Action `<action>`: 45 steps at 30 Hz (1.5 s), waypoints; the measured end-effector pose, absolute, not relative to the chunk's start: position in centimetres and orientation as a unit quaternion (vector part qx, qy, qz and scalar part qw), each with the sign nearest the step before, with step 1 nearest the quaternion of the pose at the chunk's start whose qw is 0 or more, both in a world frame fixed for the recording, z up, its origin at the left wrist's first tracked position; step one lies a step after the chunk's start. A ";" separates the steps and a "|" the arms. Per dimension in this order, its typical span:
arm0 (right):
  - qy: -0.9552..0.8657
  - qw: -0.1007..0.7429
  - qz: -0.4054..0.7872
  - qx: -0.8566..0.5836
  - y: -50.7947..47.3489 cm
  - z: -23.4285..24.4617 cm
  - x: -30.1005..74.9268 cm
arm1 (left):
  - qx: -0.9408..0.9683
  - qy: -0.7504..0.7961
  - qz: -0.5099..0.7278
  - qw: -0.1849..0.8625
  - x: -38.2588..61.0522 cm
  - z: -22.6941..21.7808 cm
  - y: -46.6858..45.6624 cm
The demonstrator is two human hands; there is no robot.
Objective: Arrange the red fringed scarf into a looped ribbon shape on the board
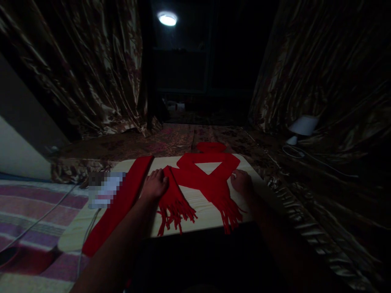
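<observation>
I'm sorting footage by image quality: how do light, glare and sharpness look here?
In the head view, light is dim, the right curtain sinking into shadow; a round light glares white near the top; the left hand and right hand look soft; the red scarf reads vivid; a pixelated patch hides detail at left.

Hands (155, 183): 2
Red cloths (124, 199): probably 3 in this gloom
Fringed ends (229, 209): 2
Tabletop (203, 209): 1
Lamp (305, 125): 1
Curtains (100, 73): 2
</observation>
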State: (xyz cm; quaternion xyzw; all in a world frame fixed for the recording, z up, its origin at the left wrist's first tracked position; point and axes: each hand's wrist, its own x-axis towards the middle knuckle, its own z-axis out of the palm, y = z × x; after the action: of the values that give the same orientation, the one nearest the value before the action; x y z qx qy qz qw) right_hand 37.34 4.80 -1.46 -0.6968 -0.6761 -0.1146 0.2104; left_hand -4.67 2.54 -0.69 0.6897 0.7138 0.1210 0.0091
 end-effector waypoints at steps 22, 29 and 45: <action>-0.753 0.269 -0.031 -0.600 3.5 2.0 31.6 | 0.651 0.730 0.206 0.028 -4.5 0.2 2.3; -0.817 0.225 0.002 -0.531 2.0 2.9 28.0 | 0.644 0.730 0.225 0.045 -4.4 0.5 1.9; -0.823 0.218 -0.002 -0.524 1.3 1.6 27.5 | 0.664 0.704 0.251 0.028 -4.8 -0.6 2.2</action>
State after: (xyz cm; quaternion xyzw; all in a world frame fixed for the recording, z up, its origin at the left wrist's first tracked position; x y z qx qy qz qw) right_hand 27.55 1.30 1.63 -0.5241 -0.8232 -0.0019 0.2183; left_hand -4.83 2.17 -0.59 0.6638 0.7041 0.2506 0.0282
